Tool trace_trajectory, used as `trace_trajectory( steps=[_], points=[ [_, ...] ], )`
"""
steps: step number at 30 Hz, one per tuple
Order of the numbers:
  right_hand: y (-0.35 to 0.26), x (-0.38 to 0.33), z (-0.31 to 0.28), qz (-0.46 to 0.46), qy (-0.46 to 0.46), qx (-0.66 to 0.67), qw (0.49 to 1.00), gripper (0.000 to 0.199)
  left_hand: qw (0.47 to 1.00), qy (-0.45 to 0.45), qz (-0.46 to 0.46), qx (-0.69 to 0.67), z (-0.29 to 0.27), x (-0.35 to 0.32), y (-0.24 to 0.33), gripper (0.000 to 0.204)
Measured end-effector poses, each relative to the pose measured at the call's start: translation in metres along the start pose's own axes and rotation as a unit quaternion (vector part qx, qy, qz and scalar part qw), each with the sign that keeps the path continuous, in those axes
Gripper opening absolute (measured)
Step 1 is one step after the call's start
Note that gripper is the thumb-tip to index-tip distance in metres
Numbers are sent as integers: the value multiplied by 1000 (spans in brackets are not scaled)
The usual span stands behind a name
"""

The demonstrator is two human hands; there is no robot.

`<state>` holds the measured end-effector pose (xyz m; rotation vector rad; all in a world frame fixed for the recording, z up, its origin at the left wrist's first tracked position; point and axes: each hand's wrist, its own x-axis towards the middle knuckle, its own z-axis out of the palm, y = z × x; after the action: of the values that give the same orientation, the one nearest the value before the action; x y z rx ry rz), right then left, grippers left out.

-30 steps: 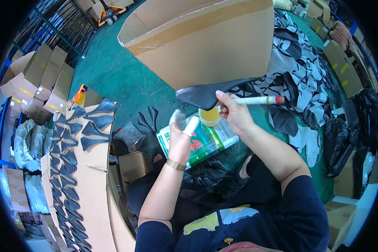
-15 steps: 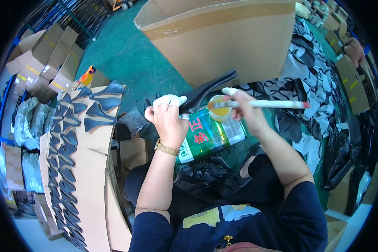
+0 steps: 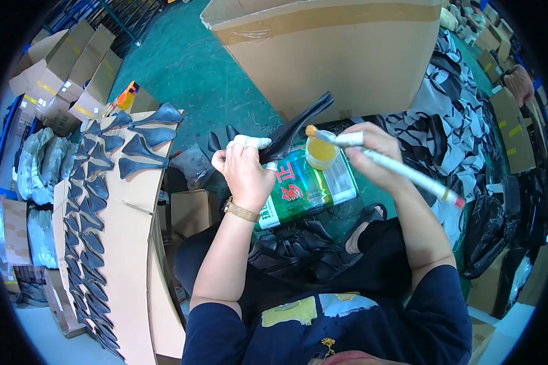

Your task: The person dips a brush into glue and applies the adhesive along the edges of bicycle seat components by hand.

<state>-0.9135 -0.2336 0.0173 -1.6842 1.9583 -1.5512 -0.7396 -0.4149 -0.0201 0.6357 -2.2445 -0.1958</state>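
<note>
Left hand (image 3: 245, 173): clenched on black shoe piece (image 3: 298, 128)
Right hand (image 3: 371, 152): grasped glue brush (image 3: 383, 164)
Advice: brush thin, even, along edge

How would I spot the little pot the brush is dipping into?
Find the big cardboard box ahead of the person, then the green tin lying below it. The pot sits on that tin, under the brush tip in the right hand. It alone is small, round and filled with yellow liquid.
</note>
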Motion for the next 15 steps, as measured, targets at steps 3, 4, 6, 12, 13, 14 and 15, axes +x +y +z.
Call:
trace_trajectory(
  steps=[3, 4, 6, 12, 13, 14, 15],
  points=[
    [23, -3, -13, 106, 43, 105, 988, 16, 999, -34, -22, 8, 4, 0, 0, 34],
    [34, -3, -16, 126, 20, 93, 987, 17, 999, -39, -19, 7, 4, -1, -1, 34],
    [45, -3, -12, 176, -3, 12, 984, 18, 999, -34, -32, 0, 5, -2, -4, 32],
    [56, -1, 5, 259, -22, -81, 962, 19, 998, -55, -35, 10, 11, 0, -3, 31],
    [64, -3, 12, 278, -18, -76, 957, 19, 998, -58, -38, 14, 15, -1, -5, 31],
    [69, -6, 20, 260, -14, -89, 961, 19, 997, -64, -40, 16, 17, -3, -5, 30],
    [74, -9, 23, 290, -28, -69, 954, 19, 997, -62, -42, 17, 18, -3, -6, 30]
  ],
)
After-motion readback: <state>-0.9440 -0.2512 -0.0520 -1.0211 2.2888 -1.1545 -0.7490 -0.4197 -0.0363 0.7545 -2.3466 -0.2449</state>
